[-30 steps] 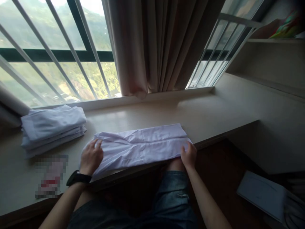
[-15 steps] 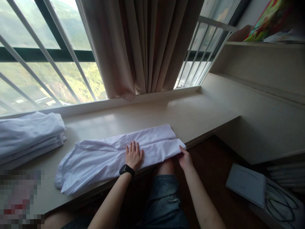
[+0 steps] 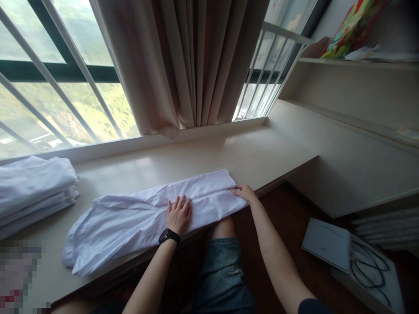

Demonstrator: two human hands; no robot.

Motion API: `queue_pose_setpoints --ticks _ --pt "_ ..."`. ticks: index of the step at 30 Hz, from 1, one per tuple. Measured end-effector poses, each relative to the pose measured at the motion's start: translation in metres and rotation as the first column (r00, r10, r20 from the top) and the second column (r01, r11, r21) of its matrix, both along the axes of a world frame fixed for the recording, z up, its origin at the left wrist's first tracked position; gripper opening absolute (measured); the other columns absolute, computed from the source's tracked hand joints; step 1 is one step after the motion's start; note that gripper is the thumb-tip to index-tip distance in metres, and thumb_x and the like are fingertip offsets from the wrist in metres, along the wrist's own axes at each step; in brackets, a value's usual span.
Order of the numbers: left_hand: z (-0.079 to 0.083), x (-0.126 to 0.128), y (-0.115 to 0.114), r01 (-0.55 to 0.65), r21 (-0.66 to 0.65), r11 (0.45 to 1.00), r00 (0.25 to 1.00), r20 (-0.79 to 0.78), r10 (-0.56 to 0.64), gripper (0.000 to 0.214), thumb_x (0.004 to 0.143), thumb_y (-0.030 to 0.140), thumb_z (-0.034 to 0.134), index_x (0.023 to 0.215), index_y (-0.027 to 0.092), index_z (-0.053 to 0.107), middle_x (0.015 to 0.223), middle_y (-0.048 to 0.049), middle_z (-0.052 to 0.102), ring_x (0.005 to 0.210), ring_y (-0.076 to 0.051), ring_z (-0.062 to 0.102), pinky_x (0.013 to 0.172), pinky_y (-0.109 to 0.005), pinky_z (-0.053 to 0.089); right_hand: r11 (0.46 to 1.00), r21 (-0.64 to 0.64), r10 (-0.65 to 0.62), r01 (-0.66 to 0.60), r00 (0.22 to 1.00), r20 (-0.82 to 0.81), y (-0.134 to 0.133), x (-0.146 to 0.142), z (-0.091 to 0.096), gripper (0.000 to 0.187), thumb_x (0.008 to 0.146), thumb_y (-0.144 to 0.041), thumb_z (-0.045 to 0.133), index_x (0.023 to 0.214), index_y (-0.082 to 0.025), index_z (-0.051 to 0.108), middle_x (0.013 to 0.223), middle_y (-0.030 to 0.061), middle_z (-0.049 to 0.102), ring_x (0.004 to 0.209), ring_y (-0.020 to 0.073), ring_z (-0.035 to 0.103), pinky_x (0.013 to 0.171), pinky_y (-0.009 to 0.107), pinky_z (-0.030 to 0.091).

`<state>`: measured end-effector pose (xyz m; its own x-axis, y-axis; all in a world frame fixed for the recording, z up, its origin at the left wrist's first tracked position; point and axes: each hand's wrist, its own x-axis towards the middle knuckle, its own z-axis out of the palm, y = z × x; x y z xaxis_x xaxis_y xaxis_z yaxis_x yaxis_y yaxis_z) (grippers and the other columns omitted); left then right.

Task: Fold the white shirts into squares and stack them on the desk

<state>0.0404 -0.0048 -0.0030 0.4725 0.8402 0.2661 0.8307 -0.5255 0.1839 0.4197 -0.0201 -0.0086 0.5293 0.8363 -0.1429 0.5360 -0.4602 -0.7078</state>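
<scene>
A stack of folded white cloth garments (image 3: 32, 187) lies soft and rounded at the far left of the smooth pale wooden ledge (image 3: 262, 152). Near it, along the ledge's front edge, stretches a long white thin-fabric garment (image 3: 124, 222), folded into a narrow band, creased and puffed at its left end, flatter towards the right with a straight seam along it. The left hand (image 3: 178, 213), a black wristwatch (image 3: 169, 236) behind it, presses flat on the middle, fingers spread. The right hand (image 3: 244, 192) touches the right end; whether it pinches cannot be told
</scene>
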Motion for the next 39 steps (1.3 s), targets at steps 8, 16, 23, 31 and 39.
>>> queue_pose_setpoints --ticks 8,16,23,31,39 --pt "0.003 -0.001 0.0 0.009 -0.013 1.0 1.0 0.027 -0.009 0.038 0.102 0.035 0.037 0.131 0.031 0.062 0.146 -0.0046 0.054 0.142 -0.03 0.039 0.12 -0.059 0.016 0.992 0.004 0.125 -0.125 0.992 0.015 -0.005 0.015 0.002 0.022 0.064 -0.035 0.08 0.072 -0.016 0.071 0.071 0.0036 0.07 0.073 0.0193 0.063 0.072 0.027 0.047" --pt "-0.002 -0.001 0.002 0.015 -0.016 1.0 0.999 0.038 -0.014 0.043 0.102 0.03 0.035 0.139 0.029 0.057 0.147 -0.0062 0.054 0.142 -0.029 0.04 0.12 -0.057 0.019 0.983 0.169 0.069 -0.069 0.998 0.002 0.004 0.016 -0.006 0.023 0.073 -0.038 0.072 0.084 -0.018 0.068 0.087 0.0053 0.071 0.082 0.0183 0.064 0.079 0.028 0.048" --pt "0.001 -0.009 0.008 0.057 -0.021 0.998 0.997 0.047 -0.056 0.041 0.102 0.026 0.034 0.137 0.018 0.056 0.14 -0.0109 0.059 0.137 -0.026 0.047 0.117 -0.047 0.03 0.982 0.189 0.03 -0.027 1.0 -0.009 0.005 0.012 -0.022 0.026 0.071 -0.037 0.074 0.087 -0.017 0.069 0.088 0.0052 0.072 0.082 0.0174 0.063 0.081 0.029 0.049" --pt "0.027 -0.068 0.012 0.05 0.021 0.999 0.997 -0.056 -0.049 0.027 0.098 0.038 0.047 0.099 0.02 0.066 0.106 -0.0121 0.065 0.104 -0.027 0.057 0.094 -0.042 0.045 0.981 0.188 0.054 -0.05 0.998 -0.016 0.008 0.017 -0.036 0.038 0.072 -0.043 0.071 0.096 -0.013 0.074 0.089 0.0091 0.073 0.082 0.0198 0.064 0.078 0.03 0.049" --pt "0.033 -0.07 0.032 0.005 -0.107 0.994 0.999 0.04 -0.001 0.016 0.096 0.024 0.049 0.097 0.02 0.064 0.098 -0.0081 0.063 0.093 -0.022 0.059 0.083 -0.034 0.047 0.983 0.168 0.059 -0.068 0.996 0.061 0.003 0.02 -0.042 0.043 0.07 -0.054 0.067 0.089 -0.016 0.074 0.078 0.0059 0.069 0.074 0.0196 0.059 0.072 0.03 0.045"
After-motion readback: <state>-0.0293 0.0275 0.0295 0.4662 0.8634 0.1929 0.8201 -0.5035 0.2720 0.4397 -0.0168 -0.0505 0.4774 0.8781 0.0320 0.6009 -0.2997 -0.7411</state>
